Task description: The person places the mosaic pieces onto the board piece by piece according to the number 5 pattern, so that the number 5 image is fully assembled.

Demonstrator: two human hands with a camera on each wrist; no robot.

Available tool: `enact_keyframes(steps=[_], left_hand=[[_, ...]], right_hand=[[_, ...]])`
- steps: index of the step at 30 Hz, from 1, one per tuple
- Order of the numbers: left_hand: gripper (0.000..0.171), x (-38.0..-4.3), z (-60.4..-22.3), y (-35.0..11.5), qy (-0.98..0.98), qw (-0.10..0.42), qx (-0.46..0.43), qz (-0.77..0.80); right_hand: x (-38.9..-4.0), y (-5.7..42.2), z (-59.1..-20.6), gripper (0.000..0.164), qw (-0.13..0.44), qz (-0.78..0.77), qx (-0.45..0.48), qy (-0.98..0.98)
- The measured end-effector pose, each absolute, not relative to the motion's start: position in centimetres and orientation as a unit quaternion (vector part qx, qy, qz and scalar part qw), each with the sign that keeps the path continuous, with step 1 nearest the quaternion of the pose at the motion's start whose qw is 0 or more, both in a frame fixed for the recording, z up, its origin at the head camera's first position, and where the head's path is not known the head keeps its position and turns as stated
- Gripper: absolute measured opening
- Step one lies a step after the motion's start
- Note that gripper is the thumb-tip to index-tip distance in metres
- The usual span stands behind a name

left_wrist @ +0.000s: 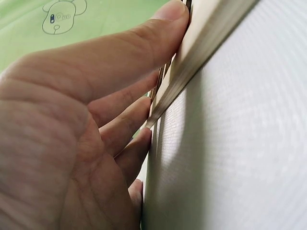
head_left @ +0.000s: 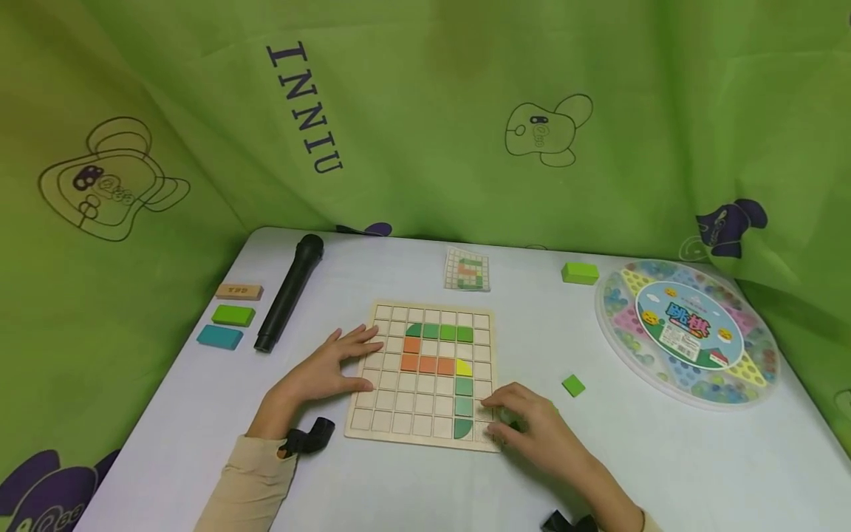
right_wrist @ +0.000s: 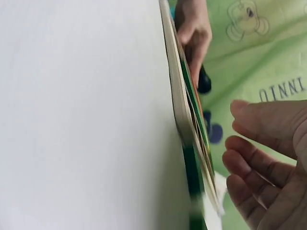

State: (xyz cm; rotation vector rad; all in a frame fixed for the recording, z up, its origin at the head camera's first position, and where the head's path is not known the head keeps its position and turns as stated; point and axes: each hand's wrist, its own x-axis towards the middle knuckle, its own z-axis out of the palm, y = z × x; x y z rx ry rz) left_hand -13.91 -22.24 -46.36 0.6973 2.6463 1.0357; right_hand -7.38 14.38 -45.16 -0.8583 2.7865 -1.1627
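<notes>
A square wooden grid board (head_left: 392, 423) lies on the table with green, orange and yellow pieces set in a figure in its cells. My left hand (head_left: 326, 369) rests at the board's left edge, fingers spread and thumb on the frame; the left wrist view shows the thumb (left_wrist: 170, 14) against the wooden edge. My right hand (head_left: 535, 425) hovers by the lower right edge, its loosely bent fingers (right_wrist: 240, 165) holding nothing. Partly hidden beneath it, a dark green piece (right_wrist: 193, 177) sits beside the board's edge. A small green square tile (head_left: 573, 385) lies further right.
Behind the board lies a pattern card (head_left: 467, 270). A black microphone (head_left: 289, 295) and green (head_left: 233, 315), blue (head_left: 220, 337) and wooden (head_left: 239, 292) blocks are at the left. A green block (head_left: 580, 273) and a round Chinese checkers box (head_left: 688, 332) occupy the right. Green cloth (head_left: 425, 148) hangs behind.
</notes>
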Motion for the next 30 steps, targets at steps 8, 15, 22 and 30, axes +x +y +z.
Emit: enact_keyframes(steps=[8, 15, 22, 30], left_hand=[[0.073, -14.1, -46.3, -22.1, 0.901, 0.115, 0.234, 0.346], [0.074, -14.1, -46.3, -22.2, 0.901, 0.120, 0.229, 0.349], [0.074, -14.0, -46.3, -22.3, 0.899, 0.120, 0.228, 0.353], [0.074, -14.0, -46.3, -22.2, 0.901, 0.123, 0.228, 0.347]], right_hand=[[-7.2, 19.5, -45.2, 0.036, -0.038, -0.324, -0.206, 0.923], [-6.8, 22.2, -45.5, 0.037, -0.022, -0.300, -0.157, 0.940], [-7.0, 22.1, -46.3, 0.035, -0.032, -0.288, -0.172, 0.941], [-6.9, 21.0, -46.0, 0.034, -0.049, -0.305, -0.191, 0.932]])
